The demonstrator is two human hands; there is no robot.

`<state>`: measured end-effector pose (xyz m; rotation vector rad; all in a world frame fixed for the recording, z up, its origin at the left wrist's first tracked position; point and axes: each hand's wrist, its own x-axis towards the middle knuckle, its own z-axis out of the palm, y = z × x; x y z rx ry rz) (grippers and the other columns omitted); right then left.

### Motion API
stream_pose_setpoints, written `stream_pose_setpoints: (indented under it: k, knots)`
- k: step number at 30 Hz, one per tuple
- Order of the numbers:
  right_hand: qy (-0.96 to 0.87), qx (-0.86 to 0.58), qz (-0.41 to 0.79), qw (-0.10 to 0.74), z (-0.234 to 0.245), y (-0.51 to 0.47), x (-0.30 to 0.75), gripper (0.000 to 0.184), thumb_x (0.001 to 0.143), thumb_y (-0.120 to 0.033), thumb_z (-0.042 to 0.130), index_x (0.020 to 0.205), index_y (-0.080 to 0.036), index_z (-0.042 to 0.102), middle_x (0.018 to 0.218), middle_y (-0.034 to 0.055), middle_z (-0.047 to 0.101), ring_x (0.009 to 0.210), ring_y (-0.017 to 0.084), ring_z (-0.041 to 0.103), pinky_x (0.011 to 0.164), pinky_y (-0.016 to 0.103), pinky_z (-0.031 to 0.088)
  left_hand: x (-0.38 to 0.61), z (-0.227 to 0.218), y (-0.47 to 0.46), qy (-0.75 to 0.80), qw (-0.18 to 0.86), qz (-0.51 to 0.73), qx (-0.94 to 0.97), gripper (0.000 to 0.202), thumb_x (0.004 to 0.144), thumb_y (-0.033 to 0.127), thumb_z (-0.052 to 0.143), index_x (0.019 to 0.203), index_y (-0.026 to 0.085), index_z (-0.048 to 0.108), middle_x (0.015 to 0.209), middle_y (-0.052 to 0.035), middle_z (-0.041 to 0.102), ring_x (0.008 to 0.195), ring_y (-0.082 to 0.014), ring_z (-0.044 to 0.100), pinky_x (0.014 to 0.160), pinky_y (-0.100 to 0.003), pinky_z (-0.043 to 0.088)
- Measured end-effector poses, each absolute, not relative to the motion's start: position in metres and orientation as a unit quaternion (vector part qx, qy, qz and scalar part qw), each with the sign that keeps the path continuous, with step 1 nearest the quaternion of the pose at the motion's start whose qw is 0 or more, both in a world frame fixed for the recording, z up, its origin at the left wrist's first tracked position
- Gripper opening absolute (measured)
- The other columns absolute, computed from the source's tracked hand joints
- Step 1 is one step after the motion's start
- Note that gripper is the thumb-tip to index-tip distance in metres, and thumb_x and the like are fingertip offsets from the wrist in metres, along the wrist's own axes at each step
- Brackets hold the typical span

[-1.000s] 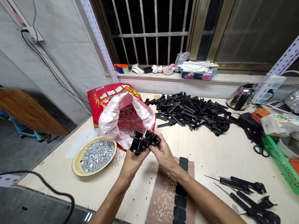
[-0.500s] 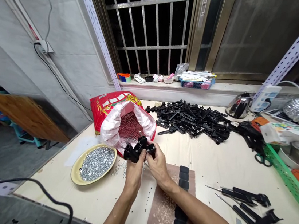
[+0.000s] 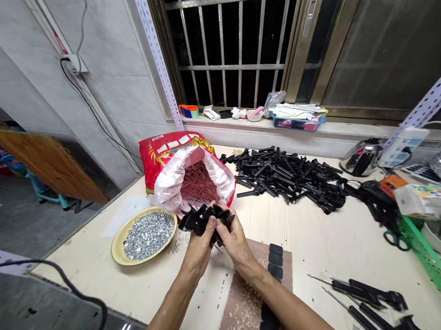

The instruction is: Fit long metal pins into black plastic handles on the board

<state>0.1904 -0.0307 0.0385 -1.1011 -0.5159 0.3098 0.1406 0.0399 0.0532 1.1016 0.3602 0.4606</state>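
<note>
The left hand (image 3: 196,251) and right hand (image 3: 234,242) close together around a cluster of black plastic parts (image 3: 205,220), held above the table just in front of an open red sack (image 3: 165,152) of long nails (image 3: 197,183), near a yellow plate (image 3: 118,243) of small metal pieces.

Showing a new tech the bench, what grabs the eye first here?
A large heap of black plastic parts sprawls across the back of the bench. Nearer, the left hand and right hand grip a black plastic cluster, beside an open red sack of long reddish pins.
</note>
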Motion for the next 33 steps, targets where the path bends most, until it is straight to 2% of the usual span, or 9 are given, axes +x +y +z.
stream_pose_setpoints:
  k: [5, 9, 13, 17, 21, 24, 26, 29, 33]
  knots:
    - [-0.157, -0.444, 0.253, 0.845, 0.047, -0.022, 0.19, 0.064, 0.081, -0.068, 0.044, 0.124, -0.022, 0.05, 0.132, 0.0058, 0.05, 0.127, 0.02, 0.04, 0.107, 0.037, 0.033, 0.133, 0.053, 0.045, 0.184, 0.698, 0.186, 0.667, 0.048, 0.072, 0.034, 0.07, 0.118, 0.022, 0.06, 0.125, -0.0066, 0.061, 0.124, -0.0241, 0.048, 0.105, -0.035, 0.035]
    - [-0.214, -0.484, 0.297, 0.795, 0.049, -0.027, 0.198, 0.067, 0.076, -0.069, 0.052, 0.123, -0.021, 0.053, 0.127, 0.0059, 0.055, 0.126, 0.021, 0.04, 0.11, 0.04, 0.026, 0.133, 0.051, 0.057, 0.183, 0.639, 0.136, 0.735, 0.039, 0.065, 0.025, 0.072, 0.103, 0.016, 0.066, 0.104, -0.0092, 0.07, 0.106, -0.0298, 0.06, 0.095, -0.042, 0.043]
    - [-0.192, -0.558, 0.264, 0.763, 0.044, -0.052, 0.221, 0.068, 0.075, -0.068, 0.054, 0.126, -0.023, 0.05, 0.132, 0.0071, 0.051, 0.124, 0.023, 0.044, 0.108, 0.043, 0.027, 0.149, 0.04, 0.063, 0.147, 0.564, 0.159, 0.797, 0.038, 0.064, 0.021, 0.068, 0.102, 0.019, 0.065, 0.1, -0.0081, 0.07, 0.103, -0.0319, 0.06, 0.094, -0.046, 0.041]
    - [-0.085, -0.621, 0.145, 0.766, 0.043, -0.105, 0.249, 0.068, 0.077, -0.066, 0.054, 0.132, -0.027, 0.043, 0.141, 0.0084, 0.039, 0.119, 0.026, 0.05, 0.1, 0.044, 0.038, 0.184, 0.026, 0.055, 0.06, 0.434, 0.171, 0.882, 0.047, 0.069, 0.014, 0.06, 0.116, 0.02, 0.058, 0.108, -0.0108, 0.065, 0.105, -0.0308, 0.057, 0.092, -0.043, 0.042]
    - [-0.072, -0.648, 0.05, 0.756, 0.047, -0.163, 0.251, 0.056, 0.08, -0.059, 0.055, 0.123, -0.025, 0.049, 0.135, 0.0084, 0.044, 0.105, 0.024, 0.06, 0.09, 0.039, 0.047, 0.231, 0.011, 0.027, -0.02, 0.249, 0.089, 0.964, 0.065, 0.076, 0.009, 0.049, 0.139, 0.01, 0.033, 0.112, -0.0176, 0.059, 0.103, -0.0288, 0.056, 0.088, -0.04, 0.043]
    - [-0.039, -0.694, 0.027, 0.719, 0.039, -0.2, 0.236, 0.054, 0.079, -0.057, 0.058, 0.118, -0.021, 0.052, 0.129, 0.0111, 0.05, 0.101, 0.025, 0.061, 0.086, 0.04, 0.049, 0.259, -0.001, 0.001, -0.045, 0.213, 0.064, 0.974, 0.066, 0.078, 0.006, 0.045, 0.141, 0.012, 0.028, 0.111, -0.0174, 0.058, 0.104, -0.029, 0.053, 0.089, -0.043, 0.041]
    - [-0.007, -0.71, 0.031, 0.703, 0.027, -0.221, 0.226, 0.055, 0.077, -0.058, 0.058, 0.117, -0.02, 0.053, 0.122, 0.0118, 0.055, 0.099, 0.025, 0.062, 0.085, 0.04, 0.05, 0.271, -0.008, -0.011, -0.064, 0.198, 0.05, 0.977, 0.063, 0.081, 0.008, 0.045, 0.141, 0.016, 0.029, 0.114, -0.0166, 0.057, 0.108, -0.0294, 0.05, 0.091, -0.045, 0.04]
    - [0.041, -0.721, 0.025, 0.691, 0.012, -0.249, 0.218, 0.056, 0.076, -0.06, 0.058, 0.116, -0.021, 0.053, 0.113, 0.0109, 0.06, 0.096, 0.025, 0.064, 0.082, 0.038, 0.051, 0.278, -0.016, -0.018, -0.091, 0.183, 0.031, 0.978, 0.07, 0.081, 0.028, 0.058, 0.143, 0.019, 0.025, 0.127, -0.0185, 0.05, 0.119, -0.0337, 0.044, 0.096, -0.052, 0.035]
    - [0.057, -0.733, -0.005, 0.678, 0.009, -0.267, 0.224, 0.057, 0.076, -0.06, 0.059, 0.116, -0.02, 0.053, 0.111, 0.0101, 0.059, 0.093, 0.024, 0.064, 0.078, 0.035, 0.052, 0.277, -0.016, -0.013, -0.109, 0.148, 0.021, 0.983, 0.092, 0.075, 0.048, 0.064, 0.146, 0.021, 0.014, 0.15, -0.0218, 0.022, 0.137, -0.0427, 0.016, 0.101, -0.063, 0.02]
